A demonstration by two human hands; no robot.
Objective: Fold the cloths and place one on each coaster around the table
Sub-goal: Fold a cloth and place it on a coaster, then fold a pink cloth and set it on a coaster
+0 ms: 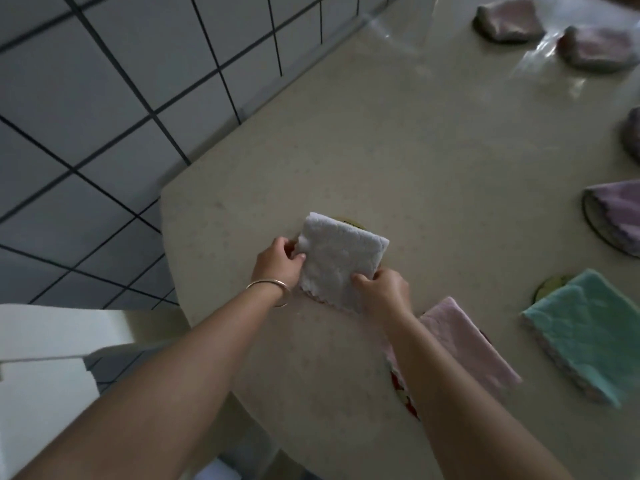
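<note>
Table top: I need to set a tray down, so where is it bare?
The middle of the table is bare, between the white cloth and the far cloths. The strip along the tiled-floor edge is bare too. The right side is crowded: pink cloth, green cloth.

White cloth (pixel 341 261): soft terry-like pile, matt, nubbly surface, with a scalloped stitched edge on the side nearest the person. Pink cloth (pixel 464 344), just right of the white cloth: same fleecy weave, matt. Teal cloth (pixel 585 330), further right of the white cloth: plush, matt, slightly crumpled face. Tabletop (pixel 398 150): cream, speckled stone-like finish, smooth, satin where it lies beside the white cloth (glossy glare far beyond the white cloth, where a clear film seems to cover it). Bangle (pixel 273 289), on the wrist left of the white cloth: polished metal, shiny. Floor (pixel 86 98), left of the white cloth: pale tiles, smooth, dark grout lines.
</note>
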